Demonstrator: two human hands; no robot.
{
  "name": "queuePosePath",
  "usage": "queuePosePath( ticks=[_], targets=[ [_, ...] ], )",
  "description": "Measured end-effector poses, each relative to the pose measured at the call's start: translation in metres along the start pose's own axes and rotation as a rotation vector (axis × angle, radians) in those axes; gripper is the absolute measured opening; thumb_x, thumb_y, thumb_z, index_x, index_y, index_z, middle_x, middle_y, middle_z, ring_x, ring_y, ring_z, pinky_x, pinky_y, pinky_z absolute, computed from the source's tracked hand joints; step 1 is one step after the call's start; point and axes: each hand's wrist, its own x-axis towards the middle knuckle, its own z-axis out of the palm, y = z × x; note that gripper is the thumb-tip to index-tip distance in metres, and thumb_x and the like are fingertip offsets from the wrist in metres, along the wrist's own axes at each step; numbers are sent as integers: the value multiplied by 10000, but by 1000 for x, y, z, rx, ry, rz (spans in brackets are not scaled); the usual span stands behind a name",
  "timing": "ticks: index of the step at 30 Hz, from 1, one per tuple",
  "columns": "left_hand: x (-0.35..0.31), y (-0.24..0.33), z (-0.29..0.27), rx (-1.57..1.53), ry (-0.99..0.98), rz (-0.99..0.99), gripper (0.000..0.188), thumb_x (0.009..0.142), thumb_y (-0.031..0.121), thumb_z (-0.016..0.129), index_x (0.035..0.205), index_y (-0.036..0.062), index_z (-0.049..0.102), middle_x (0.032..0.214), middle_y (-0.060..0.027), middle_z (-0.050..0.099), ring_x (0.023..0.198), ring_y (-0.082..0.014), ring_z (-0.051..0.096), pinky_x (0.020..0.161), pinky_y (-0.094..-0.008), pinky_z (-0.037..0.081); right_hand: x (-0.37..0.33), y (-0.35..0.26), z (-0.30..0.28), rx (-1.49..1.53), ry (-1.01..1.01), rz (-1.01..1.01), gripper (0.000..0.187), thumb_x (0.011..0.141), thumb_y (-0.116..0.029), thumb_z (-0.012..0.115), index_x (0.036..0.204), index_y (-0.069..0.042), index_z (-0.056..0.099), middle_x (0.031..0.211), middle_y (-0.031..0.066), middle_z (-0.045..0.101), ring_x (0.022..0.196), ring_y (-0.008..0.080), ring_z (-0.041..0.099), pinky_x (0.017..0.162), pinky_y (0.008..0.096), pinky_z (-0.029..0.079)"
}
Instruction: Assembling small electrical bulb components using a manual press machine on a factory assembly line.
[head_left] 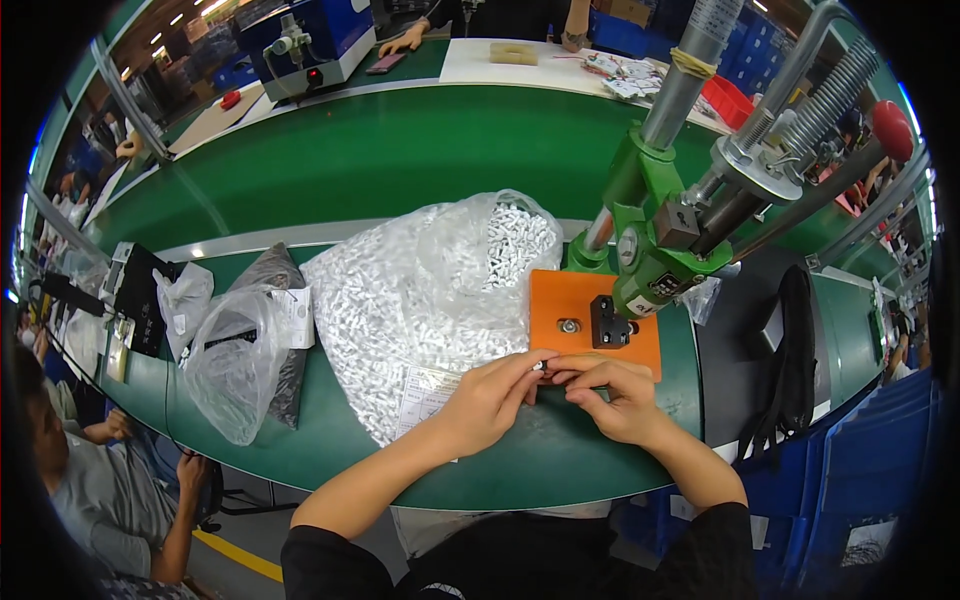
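My left hand (487, 402) pinches a small white and black part (540, 366) between thumb and fingertips, just in front of an orange base plate (545, 310). My right hand (618, 398) meets it from the other side, fingers curled and fingertips close together at the same part; whatever they grip is too small to make out. A black fixture block (604, 325) and a metal stud stand on the orange plate, under the head of a green hand press (655, 270). Left of my hands lies a large clear bag (375, 300) full of small white pieces.
A smaller bag of dark parts (290, 385) and a black box (135, 300) lie further left. Black strips (790, 360) hang over the right edge. The press lever (892, 130) sticks out right. Across the green conveyor belt (380, 150) a person works; another sits at left.
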Motion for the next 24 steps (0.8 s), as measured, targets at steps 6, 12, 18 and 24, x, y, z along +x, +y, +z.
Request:
queuePosePath(
  ticks=[6, 12, 18, 24],
  targets=[
    [2, 5, -3, 19, -30, -14, 383, 913, -56, 516, 1285, 31, 529, 835, -123, 657, 670, -176, 650, 622, -277, 525, 0, 2, 1, 59, -8, 38, 50, 866, 16, 641, 877, 47, 604, 1127, 261, 636, 946, 269, 678, 792, 319, 556],
    [-2, 0, -1, -69, -17, -143, 221, 921, -21, 550, 1139, 10, 529, 824, -116, 673, 703, -176, 679, 623, -278, 532, -1, 1, 2, 143, 16, 103, 50, 856, 16, 653, 884, 42, 621, 1126, 228, 650, 979, 260, 674, 862, 344, 540],
    [0, 3, -2, 83, 42, 48, 214, 876, -31, 612, 1083, 3, 572, 846, -129, 680, 722, -220, 690, 632, -278, 543, -6, 5, -1, 183, 97, 62, 51, 835, 44, 657, 878, 56, 634, 993, 205, 678, 829, 237, 693, 749, 314, 563],
    [0, -1, 1, 241, 78, 289, 267, 802, -63, 668, 1060, -23, 611, 977, -161, 679, 857, -292, 691, 736, -329, 568, -7, 0, -4, 211, 117, 151, 73, 820, 74, 655, 885, 94, 681, 861, 170, 674, 700, 206, 685, 632, 285, 567]
  ],
)
